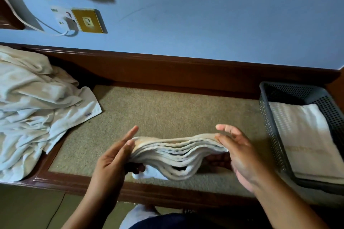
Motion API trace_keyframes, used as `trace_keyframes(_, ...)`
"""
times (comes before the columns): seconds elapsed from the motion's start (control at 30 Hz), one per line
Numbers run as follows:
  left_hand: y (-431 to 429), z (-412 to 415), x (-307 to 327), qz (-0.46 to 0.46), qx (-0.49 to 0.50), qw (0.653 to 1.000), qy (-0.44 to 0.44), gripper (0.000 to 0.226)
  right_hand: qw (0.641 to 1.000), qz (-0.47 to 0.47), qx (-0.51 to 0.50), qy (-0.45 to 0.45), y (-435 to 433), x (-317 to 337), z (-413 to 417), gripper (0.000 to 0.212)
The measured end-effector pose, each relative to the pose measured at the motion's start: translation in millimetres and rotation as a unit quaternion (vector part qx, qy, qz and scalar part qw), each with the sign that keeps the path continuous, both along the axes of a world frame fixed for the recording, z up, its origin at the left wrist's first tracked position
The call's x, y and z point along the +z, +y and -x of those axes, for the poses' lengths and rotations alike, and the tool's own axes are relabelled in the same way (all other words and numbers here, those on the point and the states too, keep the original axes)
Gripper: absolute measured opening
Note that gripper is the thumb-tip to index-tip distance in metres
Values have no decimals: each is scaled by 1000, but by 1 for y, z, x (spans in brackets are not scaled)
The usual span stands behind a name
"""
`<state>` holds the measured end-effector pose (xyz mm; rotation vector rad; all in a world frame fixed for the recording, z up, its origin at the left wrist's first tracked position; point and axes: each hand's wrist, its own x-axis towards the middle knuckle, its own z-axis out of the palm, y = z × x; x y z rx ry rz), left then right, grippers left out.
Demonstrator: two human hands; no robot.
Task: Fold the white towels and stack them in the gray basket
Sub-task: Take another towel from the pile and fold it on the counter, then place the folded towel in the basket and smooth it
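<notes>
I grip the folded towel [178,156] with left hand [111,158] and right hand [236,152], one at each end, above the front edge of the carpeted ledge [167,109]. Folding looks finished. Next, I think, it goes into the gray basket [264,113] at the right edge, onto the stacked towel [305,135]; the way looks free. Unfolded towels [33,98] wait at the left edge.

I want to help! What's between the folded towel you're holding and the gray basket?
Only your right hand, holding that end of the folded towel. Past it, bare tan carpet runs to the gray basket, as the head view shows.
</notes>
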<state>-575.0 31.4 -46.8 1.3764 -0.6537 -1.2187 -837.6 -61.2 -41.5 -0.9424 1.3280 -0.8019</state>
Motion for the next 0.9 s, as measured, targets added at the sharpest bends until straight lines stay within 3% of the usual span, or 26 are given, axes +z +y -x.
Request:
trace_keyframes(0.1, -5, 6, 14, 11, -13, 1000, 11, 81, 999, -14, 27, -29, 3, 25, 11, 19)
trace_keyframes(0.17, -11, 9, 18, 6, -28, 1000, 14, 81, 999, -28, 21, -29, 3, 33, 18, 23)
trace_keyframes(0.27, -28, 20, 29, 15, -82, 996, 19, 46, 999, -21, -34, -36, 4, 46, 32, 24)
trace_keyframes(0.33, -38, 28, 41, 20, -105, 994, 25, 35, 997, -3, -62, -36, 4, 56, 42, 22)
trace_keyframes(0.4, -52, 41, 54, 39, -135, 990, 33, 39, 996, 19, -87, -28, 6, 68, 60, 23)
trace_keyframes(0.53, -72, 67, 74, 91, -201, 974, 48, 75, 991, 53, -122, -29, 6, 86, 97, 27)
trace_keyframes(0.63, -87, 101, 89, 113, -244, 960, 75, 70, 984, 85, -153, -44, 6, 101, 134, 25)
trace_keyframes(0.77, -115, 162, 99, 110, -269, 952, 99, 42, 976, 107, -188, -41, -7, 117, 192, 54)
trace_keyframes(0.83, -132, 194, 100, 88, -277, 949, 125, 48, 973, 104, -204, -36, -20, 122, 219, 64)
trace_keyframes(0.9, -153, 235, 101, 65, -277, 947, 153, 52, 970, 101, -215, -42, -33, 128, 253, 61)
